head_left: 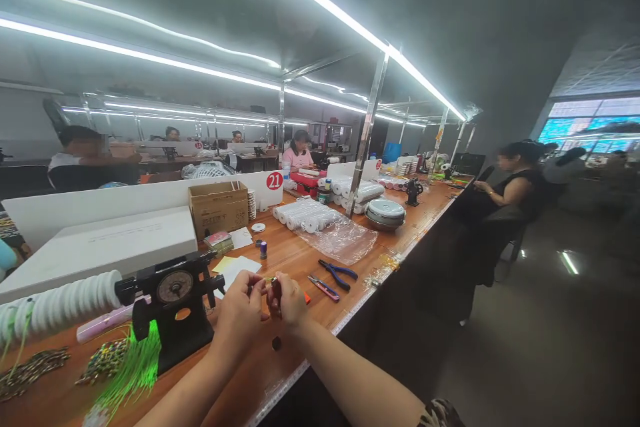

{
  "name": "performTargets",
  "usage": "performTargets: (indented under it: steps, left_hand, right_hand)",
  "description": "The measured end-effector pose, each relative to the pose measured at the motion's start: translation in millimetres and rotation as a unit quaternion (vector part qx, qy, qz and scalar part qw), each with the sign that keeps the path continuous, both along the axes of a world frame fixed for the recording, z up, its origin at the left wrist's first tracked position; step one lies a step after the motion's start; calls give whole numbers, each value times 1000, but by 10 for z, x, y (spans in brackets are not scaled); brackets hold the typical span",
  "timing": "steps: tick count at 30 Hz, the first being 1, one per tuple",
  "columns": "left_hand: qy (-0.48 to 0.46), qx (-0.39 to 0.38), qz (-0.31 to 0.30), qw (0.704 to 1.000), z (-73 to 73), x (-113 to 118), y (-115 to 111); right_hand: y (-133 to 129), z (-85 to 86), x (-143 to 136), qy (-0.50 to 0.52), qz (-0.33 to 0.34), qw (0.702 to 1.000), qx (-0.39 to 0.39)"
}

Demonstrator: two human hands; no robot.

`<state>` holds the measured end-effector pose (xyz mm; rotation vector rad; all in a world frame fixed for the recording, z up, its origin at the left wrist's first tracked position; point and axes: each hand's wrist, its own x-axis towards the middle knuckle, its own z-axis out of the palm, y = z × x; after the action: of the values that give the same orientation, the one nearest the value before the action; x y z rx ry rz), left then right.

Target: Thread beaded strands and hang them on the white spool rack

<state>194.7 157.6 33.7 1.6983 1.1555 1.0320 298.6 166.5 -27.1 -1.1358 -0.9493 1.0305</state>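
Note:
My left hand [243, 301] and my right hand [290, 301] meet above the wooden bench, fingers closed in pinches. A small thing between the fingertips shows a yellowish tip and a dark part; its kind is too small to tell. Left of my hands stands a black hand-cranked winding machine [175, 310] with a round dial, bearing a row of white spools [70, 300]. Bright green cords [143, 360] hang at its base. To the right of my right hand lie blue-handled pliers [343, 272] and a pink-handled cutter [325, 287].
Beaded strands [103, 360] lie at lower left. Behind are a white box [120, 240], a cardboard box [219, 208], wrapped white rolls [310, 215] and stacked round dishes [385, 215]. A metal post [367, 133] rises from the bench. A person [520, 180] sits at right; others sit beyond.

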Motion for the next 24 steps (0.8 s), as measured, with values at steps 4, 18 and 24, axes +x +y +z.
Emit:
performTargets:
  steps: [4,18,24]
  left_hand:
    - [2,-3,1,1000,-55,-20,17]
    - [-22,-6,1,1000,-76,-34,15]
    - [-29,-15,3,999,-37,-34,-23]
  right_hand:
    - [31,-48,-30,74,19,997,-26]
    - [25,-54,-73,141,27,989,-26]
    - [9,-57,-82,147,26,988,-30]
